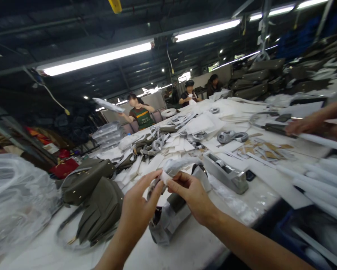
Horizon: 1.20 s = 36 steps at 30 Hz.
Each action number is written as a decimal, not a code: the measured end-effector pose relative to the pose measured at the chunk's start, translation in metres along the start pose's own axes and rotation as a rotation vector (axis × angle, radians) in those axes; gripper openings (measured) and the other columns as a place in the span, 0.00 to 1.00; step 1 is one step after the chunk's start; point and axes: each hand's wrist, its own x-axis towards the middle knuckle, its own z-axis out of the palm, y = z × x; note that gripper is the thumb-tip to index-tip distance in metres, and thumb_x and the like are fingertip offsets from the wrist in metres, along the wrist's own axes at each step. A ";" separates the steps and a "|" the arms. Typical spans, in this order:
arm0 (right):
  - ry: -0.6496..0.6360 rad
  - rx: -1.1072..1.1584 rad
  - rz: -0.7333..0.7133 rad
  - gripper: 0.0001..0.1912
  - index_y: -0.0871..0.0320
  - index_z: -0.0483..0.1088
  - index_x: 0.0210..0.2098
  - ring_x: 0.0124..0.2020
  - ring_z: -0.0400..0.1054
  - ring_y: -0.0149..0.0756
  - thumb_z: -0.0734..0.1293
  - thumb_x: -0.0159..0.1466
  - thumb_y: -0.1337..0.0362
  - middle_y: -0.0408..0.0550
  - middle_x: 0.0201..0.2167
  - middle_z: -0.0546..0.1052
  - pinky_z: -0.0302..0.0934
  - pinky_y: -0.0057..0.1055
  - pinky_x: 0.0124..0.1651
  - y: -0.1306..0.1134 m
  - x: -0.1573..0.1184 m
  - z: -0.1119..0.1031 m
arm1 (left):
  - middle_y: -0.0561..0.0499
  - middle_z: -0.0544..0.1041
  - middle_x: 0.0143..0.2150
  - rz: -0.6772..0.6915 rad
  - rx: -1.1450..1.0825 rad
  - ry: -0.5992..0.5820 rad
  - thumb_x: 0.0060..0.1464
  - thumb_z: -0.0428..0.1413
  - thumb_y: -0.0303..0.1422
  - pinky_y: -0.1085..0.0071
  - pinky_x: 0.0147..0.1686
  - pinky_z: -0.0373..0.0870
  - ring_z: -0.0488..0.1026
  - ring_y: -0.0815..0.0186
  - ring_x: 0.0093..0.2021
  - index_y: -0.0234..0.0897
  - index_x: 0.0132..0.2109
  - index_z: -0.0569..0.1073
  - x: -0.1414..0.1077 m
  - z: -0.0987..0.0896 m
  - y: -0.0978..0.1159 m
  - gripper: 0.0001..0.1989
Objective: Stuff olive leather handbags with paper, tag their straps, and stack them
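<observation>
My left hand (140, 198) and my right hand (195, 197) meet over the table, fingertips pinching a small white piece of wrapping (165, 177) from both sides. It sits against a curved bag handle (181, 163) covered in pale wrap. Below my hands lies the olive bag (176, 202), with grey-white wrapping around its lower part; my hands partly hide it. Just right of the bag stands a grey tape dispenser (224, 173). Two more olive bags, one boxy (86, 180) and one slouched (102, 210), rest left of my left hand.
Clear plastic bags (16, 198) are heaped at far left. Paper sheets, wrapped straps (231, 137) and brown scraps (272, 150) cover the table's middle. A co-worker's hand (303, 123) touches an olive item at right. White rolls (325, 187) lie by the right edge. Several people work beyond.
</observation>
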 end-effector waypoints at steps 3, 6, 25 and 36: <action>-0.017 0.008 0.004 0.17 0.57 0.77 0.34 0.35 0.71 0.35 0.78 0.52 0.53 0.44 0.31 0.78 0.64 0.33 0.44 -0.001 0.003 -0.002 | 0.46 0.79 0.54 -0.196 -0.273 -0.153 0.57 0.59 0.44 0.60 0.55 0.72 0.76 0.55 0.52 0.41 0.55 0.76 0.013 -0.005 -0.006 0.21; -0.016 -0.001 -0.027 0.17 0.56 0.77 0.34 0.38 0.73 0.37 0.78 0.50 0.53 0.44 0.33 0.80 0.65 0.34 0.47 0.003 0.007 -0.004 | 0.46 0.79 0.51 -0.290 -0.392 -0.216 0.53 0.63 0.45 0.63 0.50 0.74 0.77 0.55 0.50 0.39 0.55 0.75 0.019 0.000 -0.005 0.25; 0.442 -1.308 0.146 0.24 0.56 0.82 0.28 0.59 0.67 0.56 0.65 0.62 0.45 0.56 0.56 0.76 0.56 0.48 0.62 -0.037 0.035 -0.274 | 0.50 0.80 0.35 -0.437 -0.422 -0.065 0.44 0.65 0.49 0.70 0.36 0.74 0.75 0.61 0.34 0.38 0.51 0.77 0.021 0.015 -0.011 0.29; 0.506 -0.717 0.296 0.28 0.59 0.82 0.37 0.45 0.75 0.46 0.73 0.51 0.40 0.58 0.43 0.81 0.67 0.39 0.51 -0.053 -0.029 -0.261 | 0.48 0.80 0.40 -0.427 -0.398 -0.098 0.45 0.65 0.50 0.69 0.38 0.74 0.76 0.59 0.38 0.36 0.53 0.76 0.020 0.015 -0.016 0.32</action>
